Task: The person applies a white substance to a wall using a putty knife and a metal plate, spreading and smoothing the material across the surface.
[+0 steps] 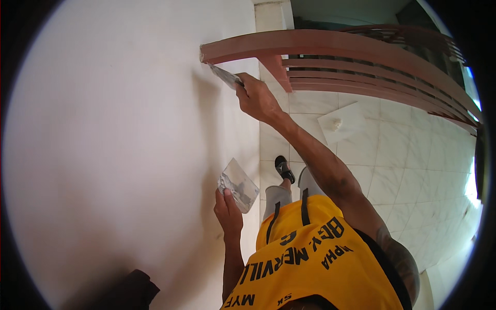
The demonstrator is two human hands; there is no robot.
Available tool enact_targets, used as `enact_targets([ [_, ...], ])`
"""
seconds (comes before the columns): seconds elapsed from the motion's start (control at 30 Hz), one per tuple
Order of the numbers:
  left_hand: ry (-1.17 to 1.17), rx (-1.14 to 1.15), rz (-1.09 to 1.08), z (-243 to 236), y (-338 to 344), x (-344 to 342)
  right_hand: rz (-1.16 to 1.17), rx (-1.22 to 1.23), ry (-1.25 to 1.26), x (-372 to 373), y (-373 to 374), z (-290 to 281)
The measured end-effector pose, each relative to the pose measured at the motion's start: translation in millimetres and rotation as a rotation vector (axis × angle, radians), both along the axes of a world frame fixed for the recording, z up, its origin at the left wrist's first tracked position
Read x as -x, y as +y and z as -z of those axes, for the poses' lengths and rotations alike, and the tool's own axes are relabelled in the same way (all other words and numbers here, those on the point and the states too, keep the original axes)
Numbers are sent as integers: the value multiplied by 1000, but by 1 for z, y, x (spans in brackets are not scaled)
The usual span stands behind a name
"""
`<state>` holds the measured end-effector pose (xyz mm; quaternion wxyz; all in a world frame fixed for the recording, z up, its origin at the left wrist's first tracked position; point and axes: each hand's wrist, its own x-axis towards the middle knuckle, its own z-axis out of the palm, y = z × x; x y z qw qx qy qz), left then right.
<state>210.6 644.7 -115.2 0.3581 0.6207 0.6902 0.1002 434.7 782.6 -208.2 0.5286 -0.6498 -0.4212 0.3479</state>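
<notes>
My right hand (257, 98) is closed round a putty knife (226, 76), its blade reaching up to the end of the reddish-brown handrail (227, 47) where that meets the white wall (129, 129). Lower down and nearer me, my left hand (228, 209) grips a flat, squarish plate (239, 186) by its edge. White paste-like smears and a grey patch show on the plate's face. The wall stands close beside my left hand. Most of the knife's handle is hidden in my right fist.
Below the handrail run several reddish-brown rails (351, 67). On the tiled floor (403, 150) lies a white square sheet (340, 123) with a small whitish lump on it. My sandalled foot (284, 169) stands near the wall's base. A dark object (132, 292) shows at the lower left.
</notes>
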Motion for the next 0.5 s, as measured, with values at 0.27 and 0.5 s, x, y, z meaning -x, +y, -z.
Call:
enact_targets([
  [0.27,-131,45,-48,0,-2,4,14,-171,-197,18,34,24],
  [0.5,-156,79,-37,-1,-1,10,59,-106,-379,36,41,32],
])
